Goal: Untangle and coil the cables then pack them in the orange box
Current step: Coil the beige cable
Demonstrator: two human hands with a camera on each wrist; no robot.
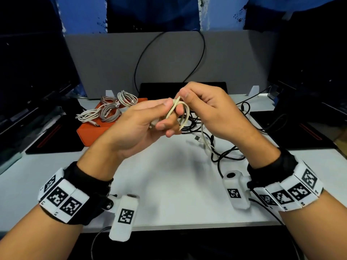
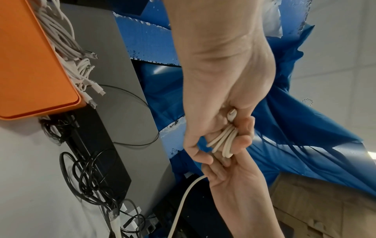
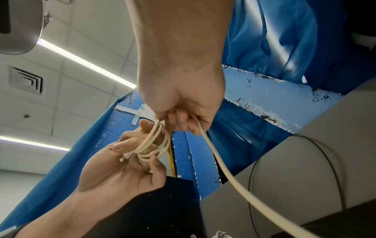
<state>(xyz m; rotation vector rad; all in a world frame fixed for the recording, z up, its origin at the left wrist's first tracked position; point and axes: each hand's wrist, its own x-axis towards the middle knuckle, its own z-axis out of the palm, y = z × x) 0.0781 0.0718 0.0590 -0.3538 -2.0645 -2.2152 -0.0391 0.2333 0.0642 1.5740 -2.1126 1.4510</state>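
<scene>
While the left hand (image 1: 144, 121) pinches a cream cable (image 1: 178, 113) coiled round its fingers, the right hand (image 1: 204, 109) grips the loose strand (both raised above the table (image 1: 169, 184)). Bare tabletop lies beneath; the orange box (image 1: 90, 130) sits left, black cables (image 1: 225, 154) right.

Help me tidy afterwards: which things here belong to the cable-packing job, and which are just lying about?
Job:
cream cable, coiled between left hand and right hand
orange box
coiled cables on it
tangled black cables

Lying about:
grey divider
black mats
monitors
</scene>
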